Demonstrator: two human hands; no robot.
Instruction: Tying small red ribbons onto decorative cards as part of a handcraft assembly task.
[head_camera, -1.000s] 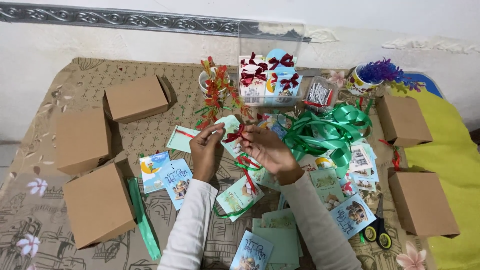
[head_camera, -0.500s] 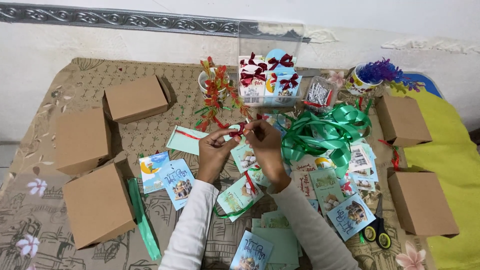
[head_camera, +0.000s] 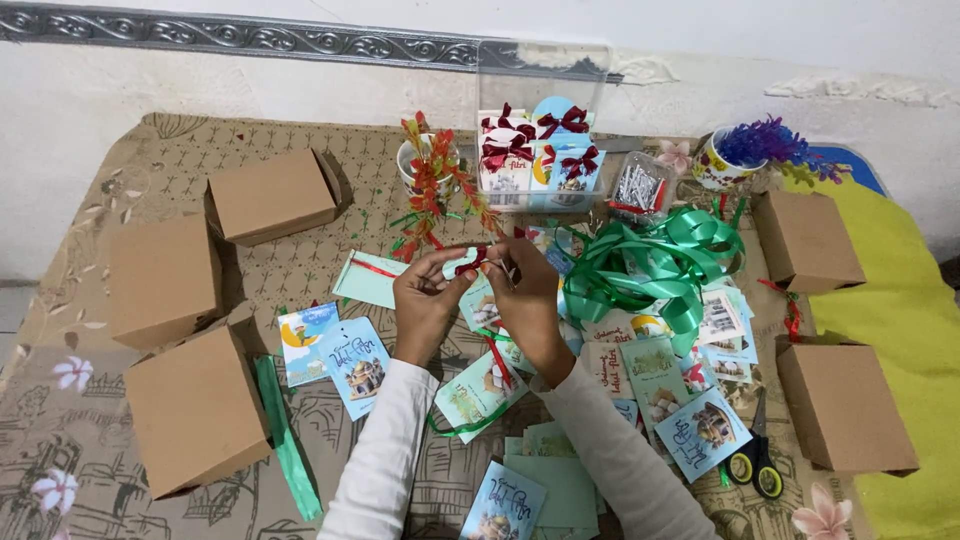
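My left hand (head_camera: 428, 303) and my right hand (head_camera: 527, 296) are raised together over the middle of the table, both pinching a small card with a dark red ribbon bow (head_camera: 472, 262) between the fingertips. Below the hands lie several light green and blue printed cards (head_camera: 478, 393), some with red ribbon. A clear plastic box (head_camera: 541, 130) at the back holds finished cards with red bows.
Brown cardboard boxes stand at the left (head_camera: 165, 280) (head_camera: 197, 410) (head_camera: 272, 196) and right (head_camera: 806, 240) (head_camera: 846, 405). A tangle of green ribbon (head_camera: 655, 262) lies right of my hands. Scissors (head_camera: 755, 462) lie at front right. Cups with artificial plants (head_camera: 428, 170) (head_camera: 740, 155) stand at the back.
Both hands have lifted the small bow card slightly up and away from the pile, and the fingers have closed in tighter around the red ribbon.
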